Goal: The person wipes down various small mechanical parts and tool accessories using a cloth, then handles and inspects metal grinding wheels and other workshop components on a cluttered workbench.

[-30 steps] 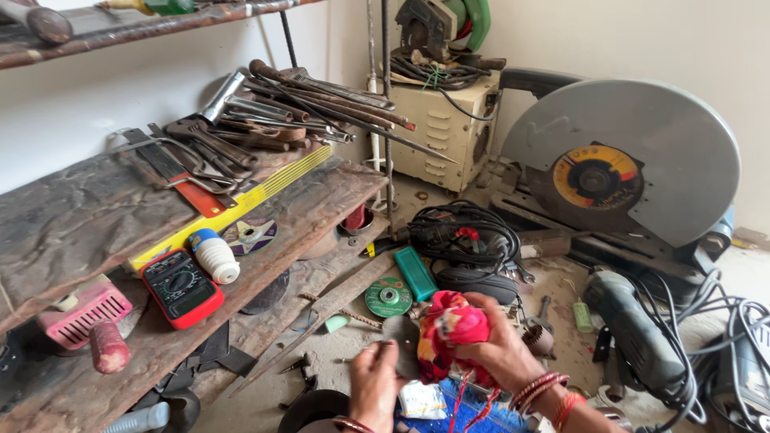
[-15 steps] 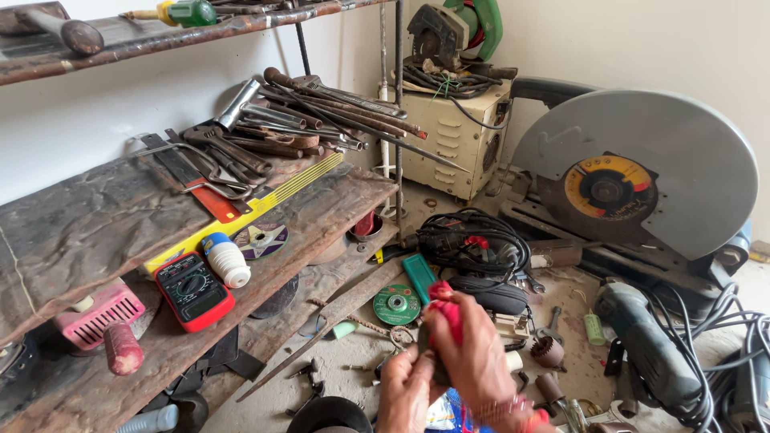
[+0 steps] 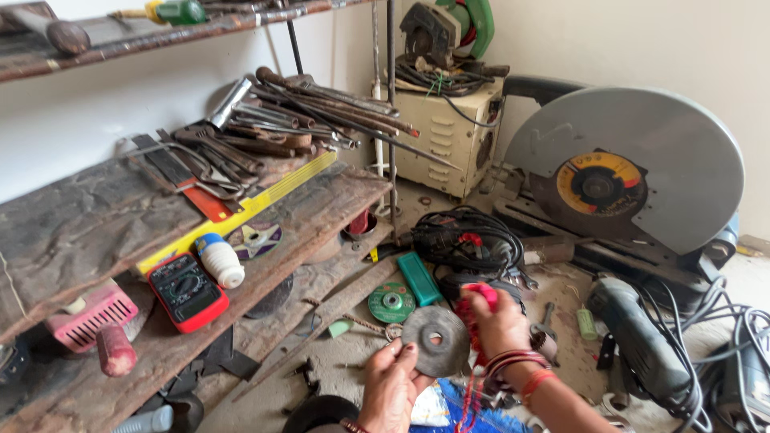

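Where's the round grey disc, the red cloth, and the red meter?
Grey disc [image 3: 434, 340], head view, on its flat face beside the hole.
Red cloth [image 3: 480, 295], head view, its bunched top.
Red meter [image 3: 186, 291], head view, its dial.

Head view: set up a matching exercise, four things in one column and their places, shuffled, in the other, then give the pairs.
Things:
1. grey grinding disc
2. red cloth
3. red multimeter
4. green disc

Places:
A. on the floor beside the green flat case
B. on the rusty lower shelf
C. bunched in the right hand
D. held by the left hand

Pairs: 1-D, 2-C, 3-B, 4-A
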